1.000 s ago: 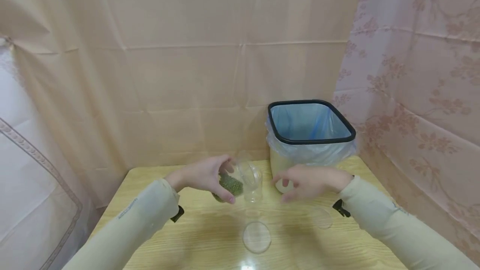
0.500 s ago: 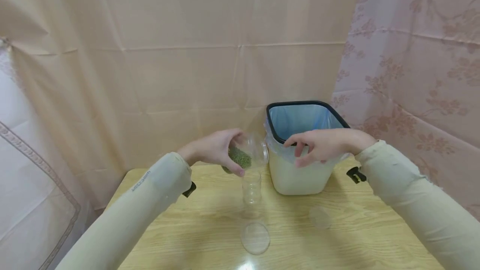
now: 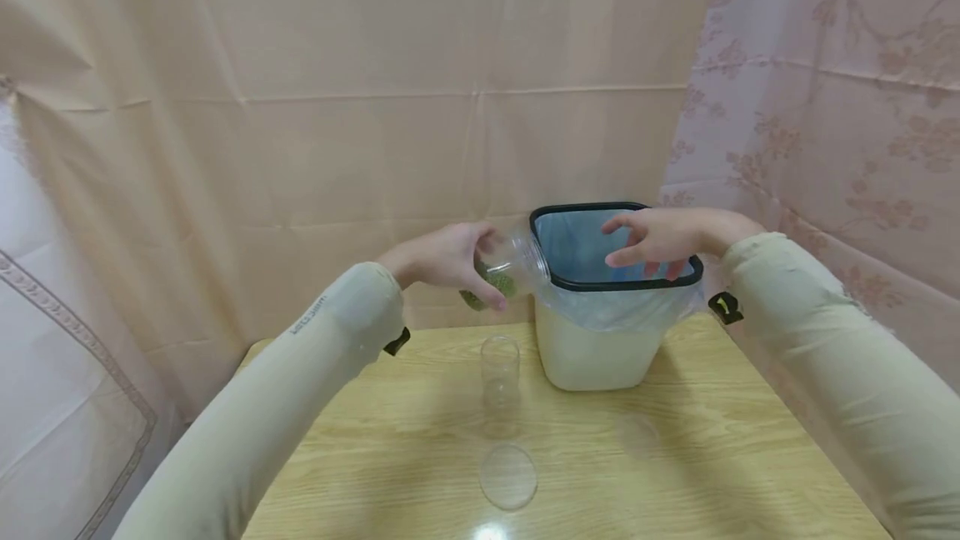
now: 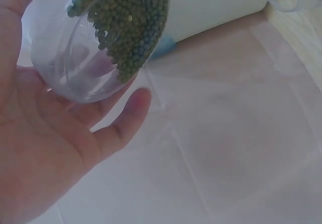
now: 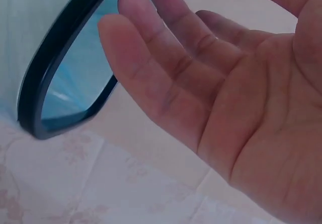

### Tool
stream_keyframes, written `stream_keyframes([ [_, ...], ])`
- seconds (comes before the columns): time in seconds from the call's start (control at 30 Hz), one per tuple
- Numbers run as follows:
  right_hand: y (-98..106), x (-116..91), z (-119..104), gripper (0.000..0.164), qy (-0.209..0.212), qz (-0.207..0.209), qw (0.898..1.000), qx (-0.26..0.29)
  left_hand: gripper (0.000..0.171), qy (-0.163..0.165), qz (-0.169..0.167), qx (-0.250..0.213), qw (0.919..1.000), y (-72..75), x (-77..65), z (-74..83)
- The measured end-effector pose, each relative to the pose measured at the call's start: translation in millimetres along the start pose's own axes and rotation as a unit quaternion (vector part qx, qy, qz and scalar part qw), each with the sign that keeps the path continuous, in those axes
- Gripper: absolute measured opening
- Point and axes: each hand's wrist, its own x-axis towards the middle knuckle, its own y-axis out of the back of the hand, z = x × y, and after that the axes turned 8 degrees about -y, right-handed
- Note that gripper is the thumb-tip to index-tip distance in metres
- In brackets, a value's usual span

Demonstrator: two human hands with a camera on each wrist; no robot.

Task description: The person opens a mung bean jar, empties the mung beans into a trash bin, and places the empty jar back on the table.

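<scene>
My left hand [image 3: 450,257] grips a clear jar [image 3: 527,261] around its body. Green beans that look like mung beans [image 4: 131,27] lie inside, heaped to one side of the tilted jar. Its lidless mouth points right, beside the left rim of the bin [image 3: 592,357]. Over the bin's opening hovers my right hand [image 3: 663,242], fingers loosely bent and holding nothing. In the right wrist view its palm [image 5: 261,113] is bare, with the bin's black rim [image 5: 31,93] beyond the fingertips.
A clear, straight-sided container [image 3: 500,361] stands upright on the wooden table [image 3: 405,415], left of the bin. In front lies a clear round disc [image 3: 508,477]; a fainter disc [image 3: 637,436] lies to its right. A blue liner [image 3: 570,244] covers the bin's inside.
My left hand has raised the jar and carried it right, from the upright container to the bin's rim. My right hand has risen from the bin's front to above its opening.
</scene>
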Motion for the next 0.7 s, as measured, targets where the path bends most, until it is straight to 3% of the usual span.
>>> stream_keyframes([
  [0.17, 8.4, 5.5, 8.3, 0.074, -0.018, 0.022, 1.000, -0.003, 0.104, -0.007, 0.019, 0.019, 0.9996, 2.5, 10.8, 7.8],
  [0.37, 9.0, 12.1, 22.0, 0.071, -0.005, 0.092, 0.996, -0.010, 0.105, 0.003, 0.031, 0.023, 0.9993, 2.2, 20.3, 13.4],
  [0.7, 6.9, 18.5, 47.6, 0.049, -0.010, 0.192, 0.979, -0.067, 0.103, 0.004, 0.059, 0.092, 0.9940, 3.6, 38.2, 16.3],
])
